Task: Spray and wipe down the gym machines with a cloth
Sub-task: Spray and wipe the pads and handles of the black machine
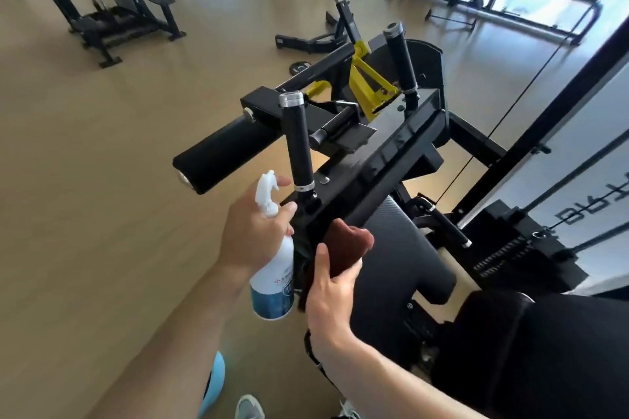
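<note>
While the left hand (253,235) wraps its fingers (285,214) closed around the neck of a white plastic spray bottle with a blue label (274,279), the right hand (332,286) grips a dark reddish-brown cloth (343,241), thumb on one side and fingers (360,236) curled over the other. That cloth is pressed against the near end of the glossy black metal frame (381,160) of a gym machine, just beside the bottle. The bottle is held upright, its white trigger nozzle (269,187) close to a black upright handle with a chrome cap (297,143). A second such handle (401,58) stands at the far end of the frame. Below the cloth lies a black padded seat (401,269). A black foam roller pad (224,156) juts out to the left over the tan wooden floor (102,180).
</note>
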